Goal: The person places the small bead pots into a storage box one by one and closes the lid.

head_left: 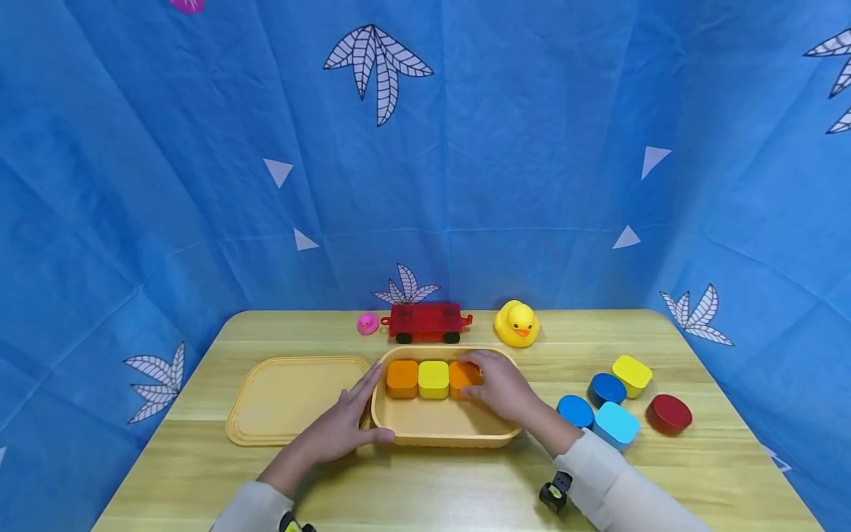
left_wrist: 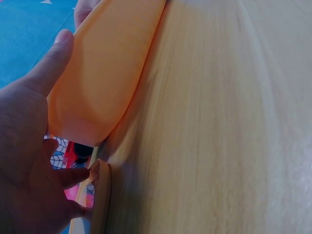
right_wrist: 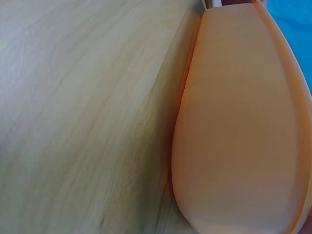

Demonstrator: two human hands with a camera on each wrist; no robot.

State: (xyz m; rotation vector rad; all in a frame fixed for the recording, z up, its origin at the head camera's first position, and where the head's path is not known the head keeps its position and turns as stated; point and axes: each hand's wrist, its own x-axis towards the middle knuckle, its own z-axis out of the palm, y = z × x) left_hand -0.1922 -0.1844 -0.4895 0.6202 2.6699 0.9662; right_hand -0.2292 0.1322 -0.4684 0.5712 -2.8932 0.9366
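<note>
In the head view a light-orange box (head_left: 445,423) stands open at the middle of the table. Along its back wall sit an orange block (head_left: 402,380), a yellow block (head_left: 433,380) and a second orange block (head_left: 460,375). My right hand (head_left: 500,388) reaches in over the right side and pinches that second orange block between thumb and fingers. My left hand (head_left: 342,423) steadies the box's left end, fingers straight and spread, thumb by the front corner. The left wrist view shows this hand (left_wrist: 27,141) beside the box wall (left_wrist: 107,63). Only the box's outer wall (right_wrist: 239,117) fills the right wrist view.
A flat lid (head_left: 292,399) lies left of the box. Behind stand a pink duck (head_left: 367,324), a red wagon (head_left: 425,321) and a yellow duck (head_left: 517,325). To the right are blue pieces (head_left: 606,389), a light-blue one (head_left: 617,424), a yellow one (head_left: 633,374) and a red one (head_left: 668,414).
</note>
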